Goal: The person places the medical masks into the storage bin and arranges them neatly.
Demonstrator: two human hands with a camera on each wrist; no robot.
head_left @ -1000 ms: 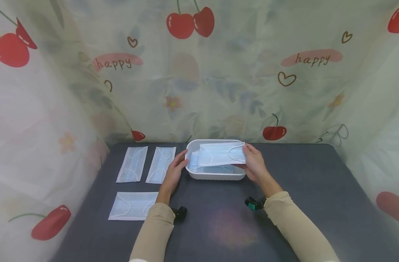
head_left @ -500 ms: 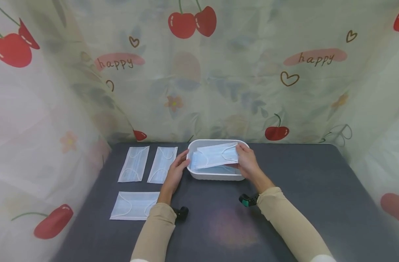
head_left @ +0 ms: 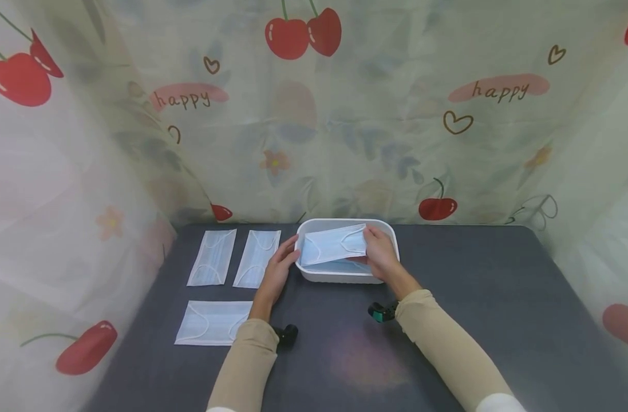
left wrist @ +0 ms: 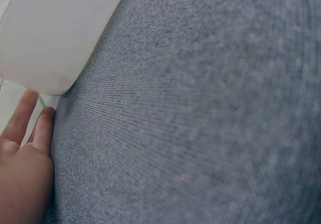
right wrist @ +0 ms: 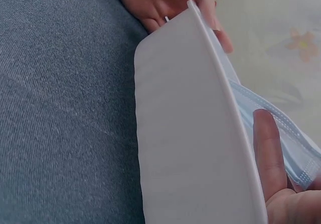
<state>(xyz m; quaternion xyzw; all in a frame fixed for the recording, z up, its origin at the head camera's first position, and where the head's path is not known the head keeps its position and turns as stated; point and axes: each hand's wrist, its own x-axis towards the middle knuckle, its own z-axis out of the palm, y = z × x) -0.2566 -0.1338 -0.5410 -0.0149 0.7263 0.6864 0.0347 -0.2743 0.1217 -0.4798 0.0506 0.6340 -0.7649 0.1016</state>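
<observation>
A white plastic tub [head_left: 344,278] stands at the table's back, with blue face masks lying inside. My left hand [head_left: 276,273] holds its left end; in the right wrist view the thumb lies over the rim with the palm outside. Over the tub, my right hand [head_left: 383,254] pinches the right end of a pleated blue face mask [head_left: 331,245] with white ear loops. This mask slants, its left end lower and inside the tub. From the right wrist, the mask [right wrist: 271,116] shows beyond the rim, a straight finger [right wrist: 268,148] beside it.
Left of the tub, two masks lie lengthwise, one face mask [head_left: 212,257] beside another face mask [head_left: 257,258]. A third face mask [head_left: 210,323] lies crosswise nearer, partly behind the left forearm. A cherry-print curtain [head_left: 314,114] surrounds the dark table [head_left: 478,297].
The right hand has moved left with the mask, bringing its left end down into the tub. The left hand has stayed at the tub's end. The head view has shifted slightly.
</observation>
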